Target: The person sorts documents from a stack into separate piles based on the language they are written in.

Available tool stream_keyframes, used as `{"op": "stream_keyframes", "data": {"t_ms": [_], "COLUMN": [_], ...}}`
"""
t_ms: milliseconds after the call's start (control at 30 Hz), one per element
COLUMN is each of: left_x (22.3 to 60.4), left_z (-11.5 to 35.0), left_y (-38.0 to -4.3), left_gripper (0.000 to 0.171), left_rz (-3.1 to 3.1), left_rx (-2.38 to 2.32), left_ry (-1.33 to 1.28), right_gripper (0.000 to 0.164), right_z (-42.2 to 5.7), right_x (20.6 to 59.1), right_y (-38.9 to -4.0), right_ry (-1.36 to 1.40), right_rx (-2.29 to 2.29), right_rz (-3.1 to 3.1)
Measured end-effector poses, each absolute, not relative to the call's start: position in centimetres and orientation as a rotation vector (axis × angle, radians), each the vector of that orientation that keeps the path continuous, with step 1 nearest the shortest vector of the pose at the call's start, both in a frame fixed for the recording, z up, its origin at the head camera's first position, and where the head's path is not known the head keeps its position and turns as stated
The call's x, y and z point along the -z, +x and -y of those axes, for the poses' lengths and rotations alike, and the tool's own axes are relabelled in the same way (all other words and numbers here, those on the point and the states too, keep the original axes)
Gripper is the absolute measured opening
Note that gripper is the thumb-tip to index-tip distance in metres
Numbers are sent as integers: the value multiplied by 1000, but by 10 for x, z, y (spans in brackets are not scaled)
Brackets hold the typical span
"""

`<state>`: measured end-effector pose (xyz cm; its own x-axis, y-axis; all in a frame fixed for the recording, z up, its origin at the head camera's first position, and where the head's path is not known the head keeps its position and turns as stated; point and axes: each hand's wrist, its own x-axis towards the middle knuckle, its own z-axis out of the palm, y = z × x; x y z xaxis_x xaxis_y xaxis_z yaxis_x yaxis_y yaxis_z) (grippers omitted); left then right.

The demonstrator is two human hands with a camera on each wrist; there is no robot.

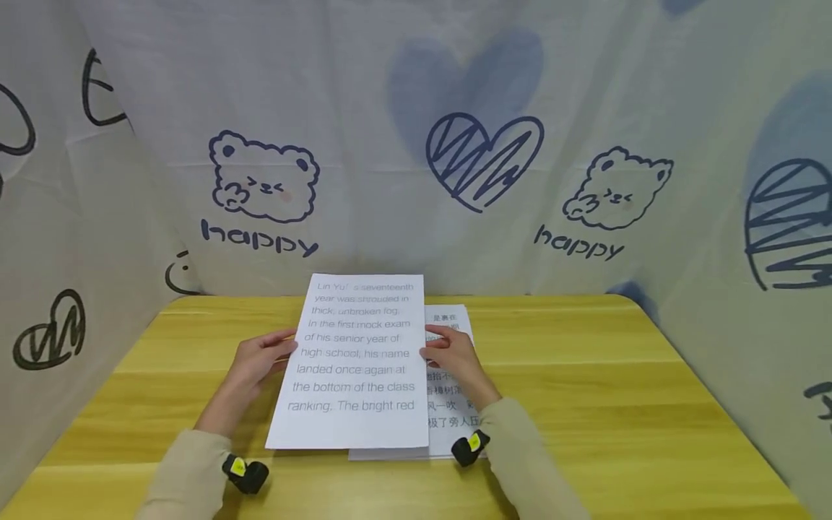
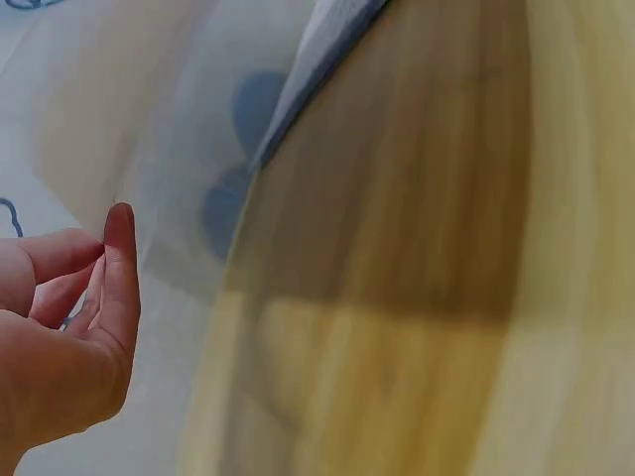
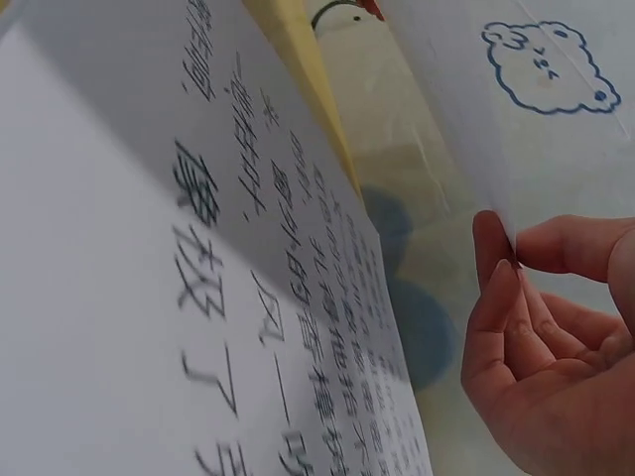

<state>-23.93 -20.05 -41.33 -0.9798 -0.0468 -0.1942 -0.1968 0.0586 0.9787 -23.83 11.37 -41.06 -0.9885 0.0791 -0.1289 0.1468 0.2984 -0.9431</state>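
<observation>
A white sheet of paper [image 1: 354,426] with printed English text stands tilted up over the table in the head view. My left hand [image 1: 262,355] pinches its left edge, and my right hand [image 1: 453,355] pinches the right edge between thumb and fingers. In the right wrist view the held sheet slants down into the grip of the right hand [image 3: 556,337]. The left wrist view shows the left hand [image 2: 74,327] with thumb and fingertips meeting. Partly hidden behind the raised sheet, a second paper [image 1: 451,433] with Chinese characters lies on the table.
The wooden table [image 1: 617,404] has light yellow grain. A pale cloth [image 1: 377,231] printed with hearts, bears and the word "happy" hangs behind it and along both sides. Each wrist carries a small black camera [image 1: 247,474] with a yellow mark.
</observation>
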Motion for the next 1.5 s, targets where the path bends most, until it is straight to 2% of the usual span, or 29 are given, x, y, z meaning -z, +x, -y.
{"op": "stream_keyframes", "data": {"t_ms": [367, 733, 1233, 1500], "left_x": [420, 422, 434, 441], "left_z": [245, 288, 325, 333], "left_y": [-237, -231, -226, -228], "left_gripper": [58, 66, 67, 60], "left_rz": [-2158, -2196, -2194, -2296], "left_rx": [-2060, -1979, -1891, -1769], "left_ry": [-228, -345, -378, -436], "right_gripper": [48, 46, 45, 47], "right_z": [-77, -36, 2, 12], "right_x": [412, 412, 416, 416], "right_y": [-243, -245, -244, -246], "right_ry": [119, 93, 63, -54], "right_rx": [1859, 1820, 1713, 1591], "right_rz": [-2376, -2350, -2393, -2445]}}
